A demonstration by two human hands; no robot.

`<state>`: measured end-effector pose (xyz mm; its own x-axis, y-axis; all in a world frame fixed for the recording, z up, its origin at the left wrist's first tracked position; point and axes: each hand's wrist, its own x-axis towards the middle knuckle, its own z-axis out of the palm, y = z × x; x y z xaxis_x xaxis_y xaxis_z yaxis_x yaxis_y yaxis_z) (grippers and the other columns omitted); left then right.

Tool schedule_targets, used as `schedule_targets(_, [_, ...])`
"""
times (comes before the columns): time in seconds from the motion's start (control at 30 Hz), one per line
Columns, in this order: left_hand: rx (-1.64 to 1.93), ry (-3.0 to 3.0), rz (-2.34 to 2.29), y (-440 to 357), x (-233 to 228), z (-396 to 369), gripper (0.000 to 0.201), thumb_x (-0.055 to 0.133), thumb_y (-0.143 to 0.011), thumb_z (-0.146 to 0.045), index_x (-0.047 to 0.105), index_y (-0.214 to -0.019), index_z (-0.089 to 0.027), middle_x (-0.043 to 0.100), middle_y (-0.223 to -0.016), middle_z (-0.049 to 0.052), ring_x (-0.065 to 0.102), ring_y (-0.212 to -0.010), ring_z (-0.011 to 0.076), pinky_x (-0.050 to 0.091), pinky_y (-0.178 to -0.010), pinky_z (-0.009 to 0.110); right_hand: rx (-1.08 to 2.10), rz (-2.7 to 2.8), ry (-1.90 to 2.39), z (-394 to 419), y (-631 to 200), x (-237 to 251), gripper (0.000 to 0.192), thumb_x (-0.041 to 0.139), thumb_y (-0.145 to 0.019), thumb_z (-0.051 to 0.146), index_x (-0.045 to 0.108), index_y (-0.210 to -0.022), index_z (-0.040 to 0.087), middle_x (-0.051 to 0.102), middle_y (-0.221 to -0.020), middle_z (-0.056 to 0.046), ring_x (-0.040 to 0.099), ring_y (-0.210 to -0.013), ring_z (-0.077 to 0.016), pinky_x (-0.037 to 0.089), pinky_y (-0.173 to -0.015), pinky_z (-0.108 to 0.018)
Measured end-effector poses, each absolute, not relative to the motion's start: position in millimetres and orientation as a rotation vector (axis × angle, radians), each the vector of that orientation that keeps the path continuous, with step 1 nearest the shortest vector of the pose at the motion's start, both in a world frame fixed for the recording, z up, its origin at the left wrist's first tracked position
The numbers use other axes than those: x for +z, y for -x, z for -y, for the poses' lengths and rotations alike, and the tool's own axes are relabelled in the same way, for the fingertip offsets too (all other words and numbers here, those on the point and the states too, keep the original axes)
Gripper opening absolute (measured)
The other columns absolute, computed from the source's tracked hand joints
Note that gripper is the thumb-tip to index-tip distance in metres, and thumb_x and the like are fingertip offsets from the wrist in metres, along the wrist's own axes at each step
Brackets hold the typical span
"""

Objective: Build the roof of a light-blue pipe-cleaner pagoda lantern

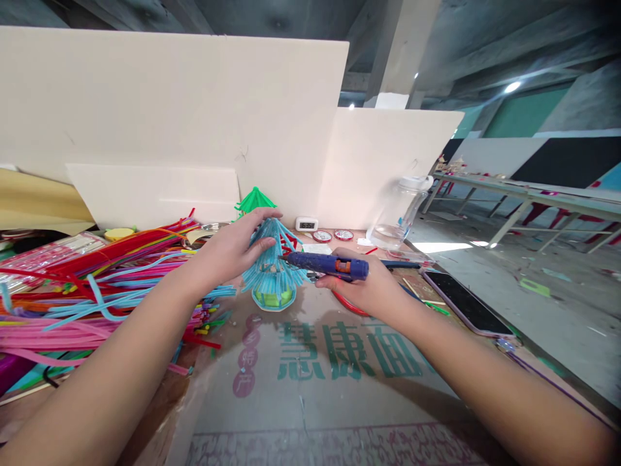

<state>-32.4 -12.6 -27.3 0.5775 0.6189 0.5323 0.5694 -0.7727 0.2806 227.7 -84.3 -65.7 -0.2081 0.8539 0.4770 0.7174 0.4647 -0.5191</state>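
Observation:
A small light-blue pipe-cleaner model (273, 272) with a flared roof and a yellow-green base stands on the cardboard sheet (310, 388). My left hand (231, 249) cups its top and left side, fingers spread over the roof. In my right hand (361, 288) I grip a blue glue gun (327, 264), lying sideways with its tip pointing left and touching the model's right side. A green pipe-cleaner roof (253, 199) shows just behind my left hand.
A heap of pink, red, blue and orange pipe cleaners (87, 291) fills the left. White boards (194, 116) stand behind. A clear plastic jar (400, 210), a small digital clock (306, 224), two round tins (332, 235) and a phone (464, 302) lie to the right near the table's edge.

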Motion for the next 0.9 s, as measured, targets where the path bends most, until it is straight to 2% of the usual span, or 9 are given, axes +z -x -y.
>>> schedule_targets(0.33, [0.979,-2.738,-1.028,32,-30,12,0.044,0.048,-0.096,-0.038,0.042,-0.137,-0.024,0.061,-0.132,0.008,0.063,-0.115,0.0271,0.051,-0.092,0.040,0.138,2.094,1.334,92,-228,-55,0.035,0.071,-0.080,0.055,0.063,-0.082,0.021,0.064,-0.069,0.001,0.057,-0.064,-0.0158,0.039,-0.059,-0.026])
schedule_targets(0.53, [0.982,-2.693,-1.020,33,-30,11,0.042,0.049,-0.096,-0.039,0.042,-0.136,-0.026,0.063,-0.128,0.007,0.062,-0.117,0.0279,0.051,-0.092,0.042,0.398,1.942,1.157,81,-242,-46,0.035,0.069,-0.082,0.051,0.064,-0.097,0.020,0.070,-0.080,-0.003,0.064,-0.073,-0.0192,0.049,-0.064,-0.030])
schedule_targets(0.67, [1.013,-2.582,-0.913,35,-29,9,0.036,0.052,-0.094,-0.037,0.044,-0.127,-0.025,0.060,-0.131,0.008,0.058,-0.123,0.0261,0.047,-0.101,0.044,0.446,1.781,1.199,61,-266,-50,0.032,0.056,-0.091,0.050,0.061,-0.089,0.018,0.070,-0.081,-0.006,0.064,-0.067,-0.0167,0.053,-0.065,-0.031])
schedule_targets(0.73, [1.023,-2.517,-0.839,35,-30,7,0.033,0.054,-0.093,-0.036,0.045,-0.123,-0.024,0.059,-0.132,0.009,0.056,-0.126,0.0253,0.045,-0.105,0.044,0.401,1.764,1.248,48,-278,-60,0.032,0.051,-0.093,0.047,0.062,-0.092,0.017,0.071,-0.086,-0.007,0.066,-0.076,-0.0179,0.054,-0.074,-0.033])
schedule_targets(0.8, [1.025,-2.454,-0.779,36,-32,5,0.031,0.056,-0.092,-0.034,0.044,-0.120,-0.024,0.059,-0.132,0.009,0.055,-0.128,0.0246,0.043,-0.108,0.045,0.313,1.744,1.394,33,-287,-73,0.029,0.054,-0.091,0.043,0.062,-0.098,0.016,0.072,-0.094,-0.008,0.067,-0.087,-0.0200,0.053,-0.082,-0.035])
schedule_targets(0.9, [1.040,-2.386,-0.732,36,-35,0,0.035,0.059,-0.090,-0.033,0.043,-0.119,-0.024,0.058,-0.134,0.010,0.055,-0.128,0.0239,0.042,-0.110,0.046,0.253,1.727,1.531,8,-293,-87,0.027,0.069,-0.082,0.034,0.064,-0.099,0.014,0.073,-0.098,-0.011,0.065,-0.091,-0.0248,0.052,-0.083,-0.040])
